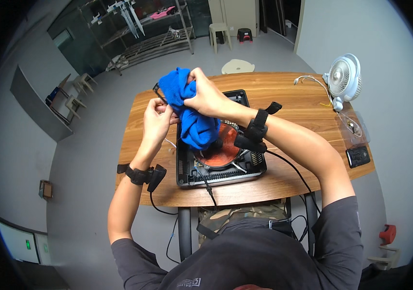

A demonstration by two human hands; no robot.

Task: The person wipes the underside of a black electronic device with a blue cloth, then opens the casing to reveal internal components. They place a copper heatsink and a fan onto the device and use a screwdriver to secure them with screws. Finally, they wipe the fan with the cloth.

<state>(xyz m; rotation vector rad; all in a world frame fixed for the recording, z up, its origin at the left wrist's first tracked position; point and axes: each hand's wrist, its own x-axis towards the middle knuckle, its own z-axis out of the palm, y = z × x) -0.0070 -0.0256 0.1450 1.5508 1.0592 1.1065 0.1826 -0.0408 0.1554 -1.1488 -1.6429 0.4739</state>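
Note:
A bunched blue cloth [199, 129] is gripped in my right hand [209, 98], its loose end hanging over the opened appliance. My left hand [156, 123], fingers pinched, holds a thin black part [157, 90] beside the cloth; most of that part is hidden by the cloth and fingers. Below both hands lies a black appliance housing [182, 171], like an opened induction cooker. Inside it sits a round copper-coloured coil [228, 157], partly covered by the cloth. A black power cord [209, 189] runs from its near edge.
The housing rests on a wooden table [283, 183]. At the far right stand a white fan [345, 77] with cables, a clear plastic bag or tray [354, 126], and a small black object [358, 157]. A pale stool [238, 66] is beyond the far edge. Cables trail from both wrist straps.

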